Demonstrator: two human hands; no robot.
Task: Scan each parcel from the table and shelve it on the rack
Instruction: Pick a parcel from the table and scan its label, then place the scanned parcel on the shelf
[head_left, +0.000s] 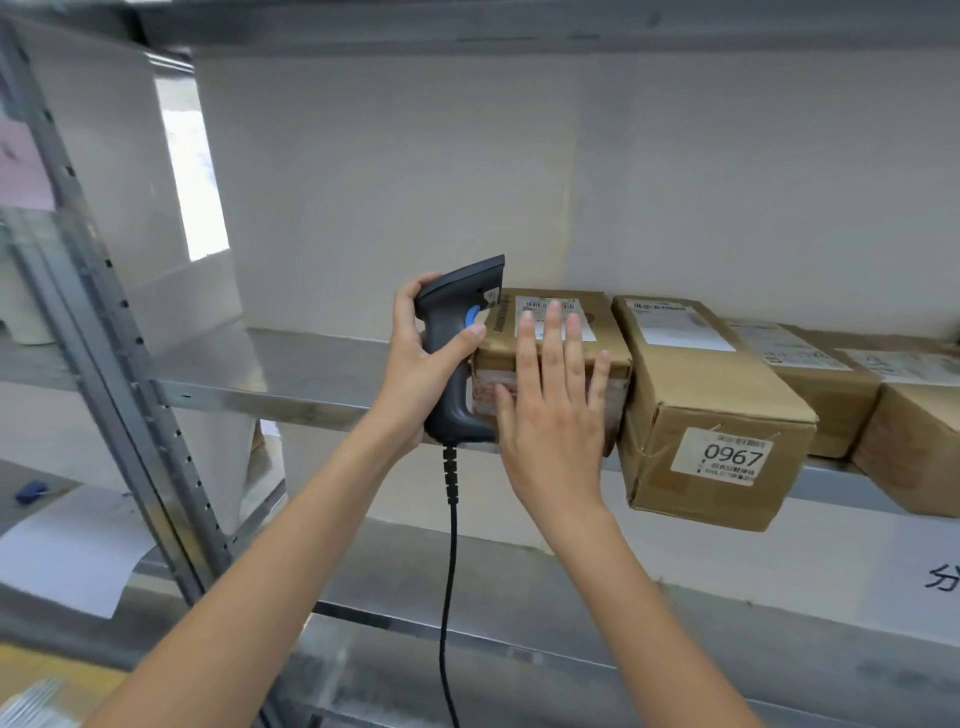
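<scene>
A brown cardboard parcel (597, 317) with a white label on top lies on the metal rack shelf (291, 374). My right hand (556, 415) is flat against its near face, fingers straight and spread. My left hand (421, 374) grips the handle of a dark grey barcode scanner (457, 332) with a blue trigger, held upright just left of the parcel; its cord hangs straight down. To the right stands a bigger parcel (711, 405) tagged 0967, touching the first one.
Two more labelled parcels (826, 374) (914, 441) sit further right on the same shelf. A perforated rack upright (124, 364) slants down the left. A lower shelf (519, 587) runs below, with white sheets of paper (72, 556) at the left.
</scene>
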